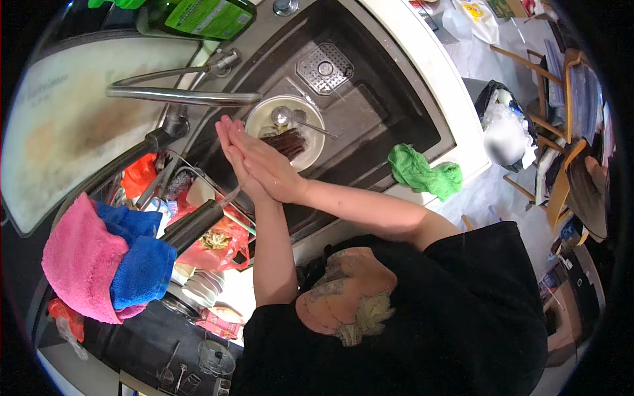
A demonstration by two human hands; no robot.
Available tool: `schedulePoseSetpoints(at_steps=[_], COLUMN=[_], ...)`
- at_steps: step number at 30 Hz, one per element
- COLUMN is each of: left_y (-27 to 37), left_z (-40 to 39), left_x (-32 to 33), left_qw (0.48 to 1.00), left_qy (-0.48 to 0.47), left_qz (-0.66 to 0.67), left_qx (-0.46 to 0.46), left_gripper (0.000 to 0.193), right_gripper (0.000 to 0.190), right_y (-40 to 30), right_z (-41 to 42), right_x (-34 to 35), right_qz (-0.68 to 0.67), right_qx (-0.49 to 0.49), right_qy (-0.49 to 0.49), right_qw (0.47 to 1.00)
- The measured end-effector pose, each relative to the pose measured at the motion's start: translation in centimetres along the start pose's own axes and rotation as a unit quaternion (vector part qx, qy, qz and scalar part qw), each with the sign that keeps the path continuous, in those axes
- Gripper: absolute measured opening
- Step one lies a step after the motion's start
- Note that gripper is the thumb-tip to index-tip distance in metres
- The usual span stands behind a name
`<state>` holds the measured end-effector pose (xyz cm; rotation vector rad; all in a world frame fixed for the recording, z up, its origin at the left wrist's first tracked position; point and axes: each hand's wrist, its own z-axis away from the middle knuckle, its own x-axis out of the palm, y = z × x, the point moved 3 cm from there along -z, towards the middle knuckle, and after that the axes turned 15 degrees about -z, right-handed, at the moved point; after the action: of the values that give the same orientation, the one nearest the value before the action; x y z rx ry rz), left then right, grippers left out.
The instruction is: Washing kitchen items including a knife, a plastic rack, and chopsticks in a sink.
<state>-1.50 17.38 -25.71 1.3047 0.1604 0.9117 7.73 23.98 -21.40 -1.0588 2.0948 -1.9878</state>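
Note:
My left hand (234, 161) and my right hand (275, 168) are pressed palm to palm with fingers extended, over the near left edge of a dark sink (346, 143). Neither visibly holds an object. A thin stream of water runs between the wrists and the end of a black faucet (198, 222). Just beyond the fingers, a pale round bowl (319, 141) sits in the sink. It holds a metal ladle (282, 116) and a bundle of dark brown strips (287, 143). The inner palms are hidden.
A steel spout (183, 94) reaches over the sink. Pink (84, 257) and blue (143, 272) towels drape over the black faucet. A green cloth (426, 173) lies on the sink's near right rim. Red bags (218, 247) and stacked bowls (204, 287) stand left. A green bottle (203, 17) is behind.

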Motion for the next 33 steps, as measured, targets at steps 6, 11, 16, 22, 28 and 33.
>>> schedulePoseSetpoints(at_steps=[6, 11, 16, 22, 28, 33], left_y=[1.5, 2.4, 2.1, 2.5, 2.2, 3.3], left_z=[1.6, 0.0, 2.1, 1.7, 2.0, 0.0], left_x=[9.4, 7.1, 9.3, 10.1, 8.7, 7.7], left_qw=[0.983, 0.981, 0.988, 0.983, 0.987, 0.966], left_qy=[0.000, -0.009, -0.003, -0.019, -0.010, 0.022], left_qz=[-0.182, -0.191, -0.152, -0.184, -0.163, -0.254], left_qx=[-0.017, 0.037, -0.026, -0.003, -0.009, 0.041], left_gripper=[0.054, 0.055, 0.055, 0.057, 0.059, 0.057], right_gripper=[0.056, 0.059, 0.054, 0.055, 0.053, 0.054], right_y=[1.3, -0.3, 1.2, -0.7, 0.4, 0.1], right_z=[-3.3, 0.2, -2.7, 0.3, -1.6, -0.1], right_x=[-3.0, -0.7, -1.9, -0.6, -1.6, -0.7], right_qz=[0.087, -0.015, 0.079, 0.007, 0.085, 0.013], right_qx=[0.034, 0.020, 0.022, 0.040, 0.013, 0.021], right_qy=[-0.008, -0.038, -0.022, -0.035, -0.013, -0.028], right_qw=[0.996, 0.999, 0.996, 0.999, 0.996, 0.999])
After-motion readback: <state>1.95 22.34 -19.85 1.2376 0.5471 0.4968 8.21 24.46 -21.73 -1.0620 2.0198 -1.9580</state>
